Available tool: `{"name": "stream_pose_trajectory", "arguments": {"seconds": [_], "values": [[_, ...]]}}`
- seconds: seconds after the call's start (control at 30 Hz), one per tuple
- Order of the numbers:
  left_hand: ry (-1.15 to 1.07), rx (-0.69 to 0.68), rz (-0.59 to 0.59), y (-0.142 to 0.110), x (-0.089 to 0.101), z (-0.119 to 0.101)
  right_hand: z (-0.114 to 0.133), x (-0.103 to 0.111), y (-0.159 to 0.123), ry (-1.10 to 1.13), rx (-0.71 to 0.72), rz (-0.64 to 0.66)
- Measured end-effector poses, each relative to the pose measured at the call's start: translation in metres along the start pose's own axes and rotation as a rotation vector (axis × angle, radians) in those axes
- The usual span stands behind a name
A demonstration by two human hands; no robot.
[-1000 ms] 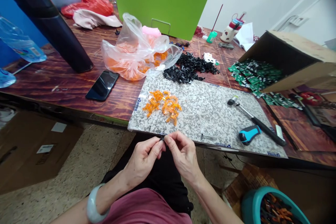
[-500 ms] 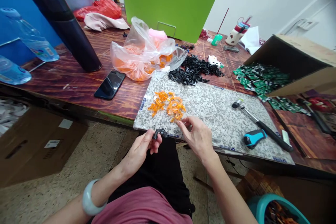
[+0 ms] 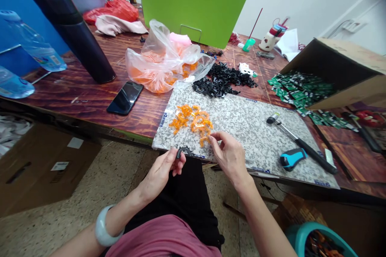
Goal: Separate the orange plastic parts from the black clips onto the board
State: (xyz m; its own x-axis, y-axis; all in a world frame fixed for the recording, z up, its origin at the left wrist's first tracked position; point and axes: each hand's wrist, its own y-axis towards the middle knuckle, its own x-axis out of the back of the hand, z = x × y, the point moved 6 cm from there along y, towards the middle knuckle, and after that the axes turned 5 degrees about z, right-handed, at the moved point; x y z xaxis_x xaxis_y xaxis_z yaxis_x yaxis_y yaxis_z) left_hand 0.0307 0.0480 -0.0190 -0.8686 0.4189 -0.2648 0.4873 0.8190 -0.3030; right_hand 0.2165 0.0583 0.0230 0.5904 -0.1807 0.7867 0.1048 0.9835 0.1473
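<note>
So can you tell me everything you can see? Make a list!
granite slab: one, grey speckled, on the wooden table
orange plastic clips: many, heaped on the slab
black plastic clips: many, heaped behind the slab
green printed pieces: many, spilling from the box
cardboard box: one, brown, tipped over at right
phone: one, black, on the table
flask: one, black, back left
plastic bag: one, clear, orange pieces inside
water bottles: two, clear, far left
tub: one, teal, lower right
left hand: one, holding a black clip
right hand: one, at the orange clips

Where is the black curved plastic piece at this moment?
In the head view, the black curved plastic piece is held in the fingers of the left hand, just at the near edge of the granite slab, to the left of the right hand.
</note>
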Motion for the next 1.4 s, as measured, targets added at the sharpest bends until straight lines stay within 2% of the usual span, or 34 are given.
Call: {"name": "stream_pose_trajectory", "arguments": {"seconds": [0.1,0.23,0.3,0.37,0.53,0.67,0.77,0.87,1.0,1.13,1.3,1.4], "values": [[0.079,-0.047,0.04,0.0,-0.003,-0.002,0.015,-0.002,-0.009,0.271,0.013,0.1],[0.213,-0.153,0.068,-0.002,-0.009,-0.007,0.033,-0.023,-0.024,0.673,-0.075,0.308],[0.299,-0.2,0.072,-0.004,-0.011,-0.009,0.041,-0.032,-0.03,0.849,-0.092,0.335],[0.386,-0.238,0.075,-0.007,-0.013,-0.01,0.045,-0.037,-0.035,0.938,-0.087,0.31],[0.518,-0.307,0.038,-0.009,-0.014,-0.007,0.044,-0.036,-0.043,0.798,-0.061,0.194],[0.492,-0.243,0.044,-0.004,-0.013,-0.001,0.037,-0.03,-0.036,0.578,0.035,0.222],[0.413,-0.185,0.045,0.0,-0.011,0.003,0.024,-0.014,-0.022,0.337,0.107,0.132],[0.324,-0.148,0.026,0.002,-0.007,0.006,0.007,-0.003,-0.007,0.115,0.091,0.043],[0.287,-0.136,0.028,0.001,-0.004,0.006,-0.008,-0.008,0.005,-0.06,0.041,0.095],[0.321,-0.153,0.012,0.0,-0.005,0.002,-0.011,-0.01,0.007,-0.034,-0.003,0.121],[0.393,-0.169,0.011,-0.001,-0.008,-0.002,-0.001,-0.001,-0.006,0.3,-0.047,0.072],[0.462,-0.197,0.023,-0.001,-0.012,-0.002,0.015,0.0,-0.021,0.415,0.002,0.038]]}}
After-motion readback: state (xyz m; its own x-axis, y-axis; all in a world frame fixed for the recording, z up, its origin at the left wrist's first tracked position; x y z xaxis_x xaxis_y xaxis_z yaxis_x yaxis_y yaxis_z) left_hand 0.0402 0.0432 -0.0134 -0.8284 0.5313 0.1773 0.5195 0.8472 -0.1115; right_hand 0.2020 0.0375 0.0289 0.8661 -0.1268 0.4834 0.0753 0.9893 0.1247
